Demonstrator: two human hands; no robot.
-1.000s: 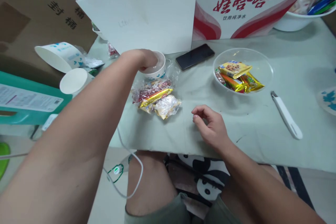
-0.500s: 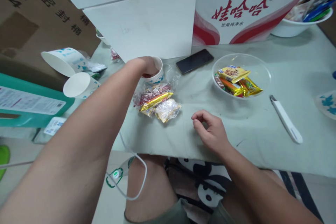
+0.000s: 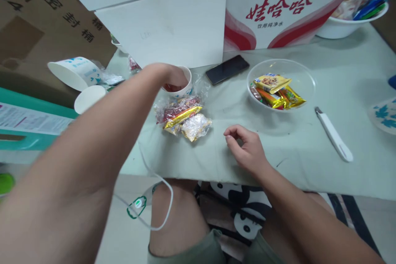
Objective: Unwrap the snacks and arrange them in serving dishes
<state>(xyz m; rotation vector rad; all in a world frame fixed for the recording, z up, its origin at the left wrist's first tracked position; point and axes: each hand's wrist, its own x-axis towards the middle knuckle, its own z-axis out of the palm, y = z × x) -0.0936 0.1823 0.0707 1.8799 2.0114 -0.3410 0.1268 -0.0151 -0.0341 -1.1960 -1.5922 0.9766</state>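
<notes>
My left hand reaches down into a white paper cup with blue leaf prints. Its fingers are hidden inside, and something reddish-brown shows beside them in the cup. Just in front of the cup lies a pile of wrapped snacks in clear, red and gold wrappers. My right hand rests on the table with its fingers curled in towards the thumb and nothing visible in them. Beyond it stands a clear plastic bowl holding several yellow and gold snack packets.
A black phone and a white utility knife lie on the table. White cartons form a wall behind. Two more paper cups lie tipped at left. A white bowl stands back right. A white cable hangs at the front edge.
My left hand stays in the cup and has shifted slightly, its forearm a little left. My right hand keeps its curled pose. The whole view has shifted a little.
</notes>
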